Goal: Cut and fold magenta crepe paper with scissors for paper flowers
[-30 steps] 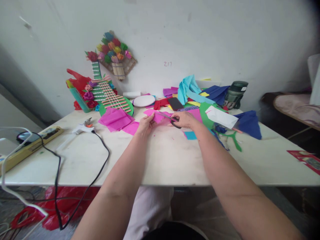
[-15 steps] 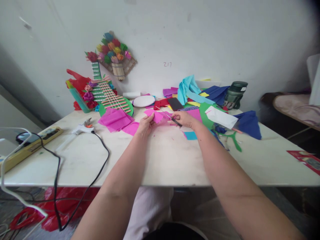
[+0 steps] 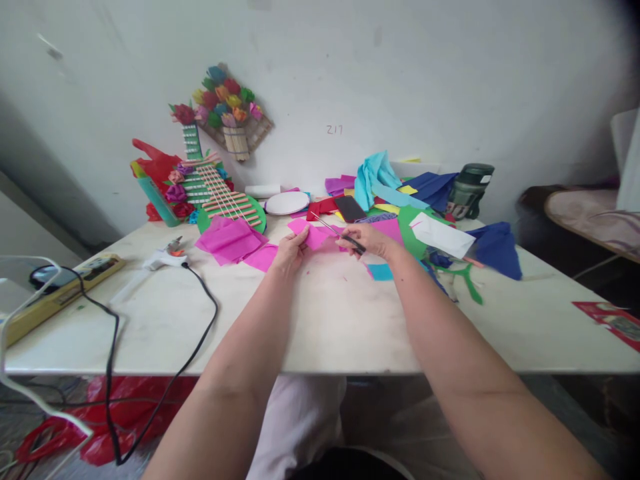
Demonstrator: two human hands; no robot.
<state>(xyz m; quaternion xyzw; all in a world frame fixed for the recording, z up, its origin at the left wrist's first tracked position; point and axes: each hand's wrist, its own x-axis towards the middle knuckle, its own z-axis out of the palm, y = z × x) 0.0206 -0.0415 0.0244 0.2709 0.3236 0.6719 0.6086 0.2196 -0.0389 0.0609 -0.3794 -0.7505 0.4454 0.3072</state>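
My left hand (image 3: 291,253) pinches a small piece of pink paper (image 3: 315,235) above the white table (image 3: 325,320). My right hand (image 3: 369,240) grips black-handled scissors (image 3: 340,235), whose thin blades point up and left over the pink paper. Both hands are closed, near the middle of the table's far half. More pink sheets (image 3: 233,240) lie just left of my left hand.
A white glue gun (image 3: 163,256) with a black cord (image 3: 200,333) lies at the left, near a power strip (image 3: 55,293). Paper-flower crafts (image 3: 210,180) lean on the wall. Coloured paper scraps (image 3: 430,227), a phone (image 3: 350,208), a white disc (image 3: 287,202) and a dark jug (image 3: 470,190) crowd the far right.
The scissors' blades have tipped up and to the left over the pink paper. My left hand keeps its hold on the paper in nearly the same place.
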